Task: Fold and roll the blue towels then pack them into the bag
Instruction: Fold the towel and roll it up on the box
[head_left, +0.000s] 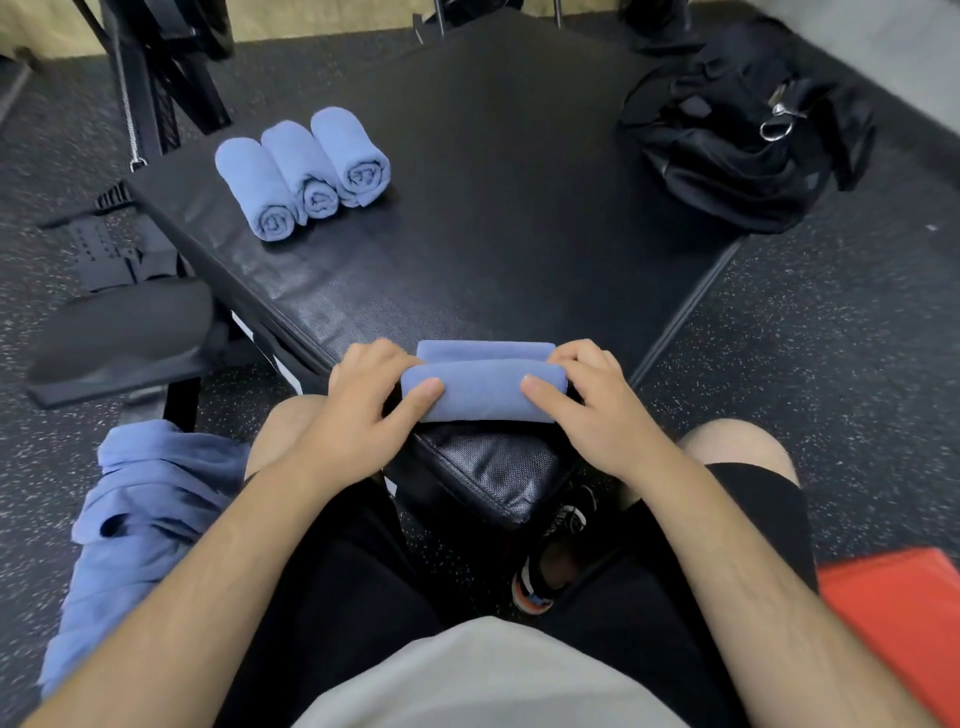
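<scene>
A blue towel (483, 387) lies partly rolled on the near corner of the black padded platform (493, 208). My left hand (358, 410) grips the roll's left end, fingers curled over it and thumb pressing its front. My right hand (587, 400) grips the right end the same way. A short flat strip of the towel shows beyond the roll. Three rolled blue towels (301, 171) lie side by side at the platform's far left. The black duffel bag (737, 135) sits at the far right edge, partly on the platform.
A heap of loose blue towels (135, 519) lies at my left beside my knee. A black bench pad (124, 332) stands left of the platform. A red mat (904, 618) lies on the speckled floor at the lower right. Gym machine frames (156, 78) rise behind.
</scene>
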